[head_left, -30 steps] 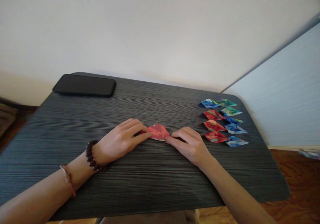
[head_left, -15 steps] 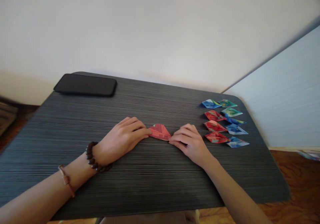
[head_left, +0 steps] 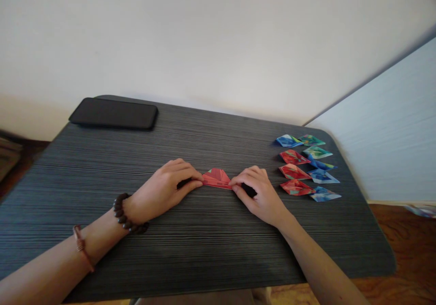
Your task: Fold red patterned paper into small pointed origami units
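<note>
A red folded paper piece (head_left: 217, 178) with a printed pattern lies at the middle of the table, its near edge bent up into a narrow strip. My left hand (head_left: 173, 182) pinches its left end between thumb and fingers. At the other end, my right hand (head_left: 256, 191) grips the right tip the same way. A dark beaded bracelet (head_left: 122, 214) and a thin copper-coloured bangle (head_left: 81, 246) circle my left wrist.
Several folded paper pieces in red (head_left: 294, 172), blue (head_left: 323, 176) and green (head_left: 317, 151) stand in two columns on the table's right side. A black flat case (head_left: 114, 113) lies at the back left. A wall borders the dark table (head_left: 204, 241).
The paper's near edge has turned up into a thin strip. Both hands now pinch its ends with thumbs apart from the palms, where the fingers had been pressing flatter.
</note>
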`<move>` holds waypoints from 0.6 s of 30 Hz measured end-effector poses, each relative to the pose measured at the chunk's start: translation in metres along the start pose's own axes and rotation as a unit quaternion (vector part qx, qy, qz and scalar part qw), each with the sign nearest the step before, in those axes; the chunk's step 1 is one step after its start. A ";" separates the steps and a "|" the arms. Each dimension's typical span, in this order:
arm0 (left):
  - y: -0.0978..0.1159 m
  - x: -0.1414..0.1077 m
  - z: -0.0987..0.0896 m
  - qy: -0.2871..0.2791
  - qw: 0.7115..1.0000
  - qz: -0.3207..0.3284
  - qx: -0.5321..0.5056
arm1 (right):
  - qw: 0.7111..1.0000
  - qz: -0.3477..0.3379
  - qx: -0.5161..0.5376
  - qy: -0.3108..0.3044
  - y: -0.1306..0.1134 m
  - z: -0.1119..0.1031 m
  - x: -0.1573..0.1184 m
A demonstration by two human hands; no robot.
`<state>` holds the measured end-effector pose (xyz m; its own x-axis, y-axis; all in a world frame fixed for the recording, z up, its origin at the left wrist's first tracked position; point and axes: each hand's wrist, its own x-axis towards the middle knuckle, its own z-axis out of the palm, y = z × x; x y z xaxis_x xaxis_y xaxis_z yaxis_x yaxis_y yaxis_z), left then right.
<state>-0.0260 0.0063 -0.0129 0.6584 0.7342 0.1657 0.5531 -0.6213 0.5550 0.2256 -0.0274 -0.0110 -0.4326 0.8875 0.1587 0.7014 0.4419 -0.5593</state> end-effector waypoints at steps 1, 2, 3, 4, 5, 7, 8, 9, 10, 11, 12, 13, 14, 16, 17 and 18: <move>0.001 0.000 0.001 0.003 1.000 -0.010 -0.003 | 1.000 0.005 -0.002 -0.003 -0.001 0.000 0.001; 0.002 0.000 0.002 0.004 1.000 -0.017 0.001 | 1.000 0.008 -0.005 -0.006 -0.002 0.000 0.002; 0.003 0.000 0.003 0.005 1.000 -0.020 0.011 | 1.000 0.010 -0.008 -0.008 -0.003 0.001 0.003; 0.004 0.000 0.005 0.005 1.000 -0.020 0.023 | 1.000 0.012 -0.010 -0.010 -0.003 0.002 0.003; 0.006 0.000 0.006 0.004 0.999 -0.021 0.037 | 1.000 0.013 -0.013 -0.011 -0.003 0.002 0.003; 0.008 0.000 0.007 0.004 0.998 -0.030 0.061 | 1.000 0.012 -0.019 -0.013 -0.002 0.004 0.002; 0.010 0.001 0.008 0.004 0.997 -0.037 0.071 | 1.000 0.010 -0.022 -0.015 -0.002 0.005 0.002; 0.011 0.001 0.009 0.006 0.996 -0.043 0.080 | 1.000 0.008 -0.026 -0.016 -0.002 0.006 0.001; 0.012 0.001 0.009 0.009 0.995 -0.047 0.087 | 0.999 0.005 -0.030 -0.016 -0.001 0.006 0.001; 0.013 0.001 0.010 0.013 0.994 -0.050 0.094 | 0.999 0.001 -0.033 -0.016 -0.001 0.007 0.000; 0.013 0.000 0.010 0.016 0.994 -0.052 0.098 | 0.999 -0.002 -0.035 -0.015 -0.001 0.008 0.000; 0.014 0.000 0.010 0.018 0.993 -0.052 0.100 | 0.999 -0.004 -0.037 -0.012 -0.001 0.008 -0.001; 0.014 0.000 0.010 0.020 0.993 -0.052 0.100 | 0.999 -0.006 -0.038 -0.010 0.000 0.008 -0.001; 0.013 0.000 0.010 0.022 0.994 -0.054 0.097 | 0.999 -0.009 -0.039 -0.004 0.000 0.009 -0.001; 0.013 0.000 0.010 0.025 0.994 -0.057 0.095 | 0.999 -0.009 -0.040 0.000 0.001 0.009 -0.001; 0.012 0.000 0.009 0.027 0.993 -0.061 0.094 | 0.999 -0.012 -0.042 0.001 0.001 0.008 -0.001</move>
<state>-0.0145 -0.0039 -0.0136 0.5549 0.8176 0.1533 0.7161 -0.5633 0.4123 0.2220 -0.0291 -0.0186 -0.4478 0.8772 0.1729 0.7362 0.4715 -0.4855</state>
